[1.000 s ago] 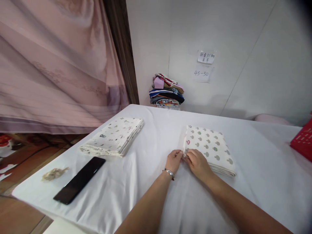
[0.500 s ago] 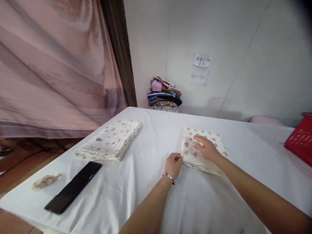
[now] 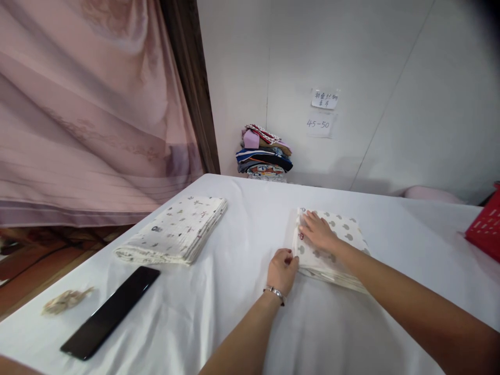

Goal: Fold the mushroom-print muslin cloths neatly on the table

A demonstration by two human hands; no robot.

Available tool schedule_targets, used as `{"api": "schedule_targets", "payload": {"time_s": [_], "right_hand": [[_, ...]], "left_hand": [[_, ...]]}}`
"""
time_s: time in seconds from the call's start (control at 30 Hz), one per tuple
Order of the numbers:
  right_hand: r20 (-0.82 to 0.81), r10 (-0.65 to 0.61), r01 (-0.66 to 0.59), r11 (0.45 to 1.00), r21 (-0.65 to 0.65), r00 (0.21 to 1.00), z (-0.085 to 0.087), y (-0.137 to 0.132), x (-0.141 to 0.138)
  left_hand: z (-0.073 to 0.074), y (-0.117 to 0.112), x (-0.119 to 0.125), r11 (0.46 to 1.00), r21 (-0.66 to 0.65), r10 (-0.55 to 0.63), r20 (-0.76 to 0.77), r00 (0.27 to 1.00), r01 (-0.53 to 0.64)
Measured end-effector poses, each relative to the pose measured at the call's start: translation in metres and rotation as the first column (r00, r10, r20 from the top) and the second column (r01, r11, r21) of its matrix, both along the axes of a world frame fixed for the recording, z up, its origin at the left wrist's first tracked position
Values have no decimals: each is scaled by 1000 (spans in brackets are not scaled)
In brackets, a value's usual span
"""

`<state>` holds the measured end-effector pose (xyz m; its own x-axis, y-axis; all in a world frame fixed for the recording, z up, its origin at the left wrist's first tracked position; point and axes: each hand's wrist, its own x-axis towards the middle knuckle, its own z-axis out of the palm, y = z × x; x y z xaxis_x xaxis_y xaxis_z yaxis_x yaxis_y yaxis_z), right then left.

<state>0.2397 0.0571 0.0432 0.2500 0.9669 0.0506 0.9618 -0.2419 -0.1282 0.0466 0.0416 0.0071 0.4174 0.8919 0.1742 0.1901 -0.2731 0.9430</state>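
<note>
A folded white cloth (image 3: 346,226) printed with grey shapes and a small red mark lies on the white-covered table (image 3: 250,229), right of centre. My right hand (image 3: 318,232) rests flat on its top, fingers spread. At the cloth's near left corner, my left hand (image 3: 283,268) has thumb and fingers pinched together at the edge; a bracelet circles that wrist. Farther left lies another folded white cloth (image 3: 175,229), thick and layered, with small scattered prints; neither hand touches it.
A black phone (image 3: 111,312) and a small beige bundle (image 3: 67,301) lie at the table's left. A red basket (image 3: 486,226) stands at the right edge. Folded fabrics (image 3: 264,153) are stacked by the wall beneath paper signs (image 3: 322,124). A pink curtain (image 3: 89,114) hangs left.
My right hand has moved left and come down flat on the cloth's top. My left hand stays at the corner. The view has shifted slightly.
</note>
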Motion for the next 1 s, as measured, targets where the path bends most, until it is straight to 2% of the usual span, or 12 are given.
{"api": "schedule_targets", "payload": {"time_s": [0.13,0.27,0.4,0.6,0.8,1.0], "right_hand": [[5,9,-9,1000,-17,1000,-9,18,5],[-43,13,-14,1000,-18,999,-20,23,9],[-132,7,-9,1000,-20,991,-8,32,27],[-154,-64,54,996,-68,986,14,60,61],[-225,-40,18,995,-102,973,9,89,71],[-281,-71,70,997,-13,957,0,105,69]], "left_hand": [[-2,3,0,1000,-18,-14,10,1000,15],[1,3,0,1000,-12,-11,-15,1000,11],[3,0,0,1000,-2,-10,-17,1000,10],[2,-2,0,1000,14,-27,-17,999,27],[4,-5,-1,998,-54,-32,5,999,32],[10,-7,0,997,-69,-29,3,1000,29]]}}
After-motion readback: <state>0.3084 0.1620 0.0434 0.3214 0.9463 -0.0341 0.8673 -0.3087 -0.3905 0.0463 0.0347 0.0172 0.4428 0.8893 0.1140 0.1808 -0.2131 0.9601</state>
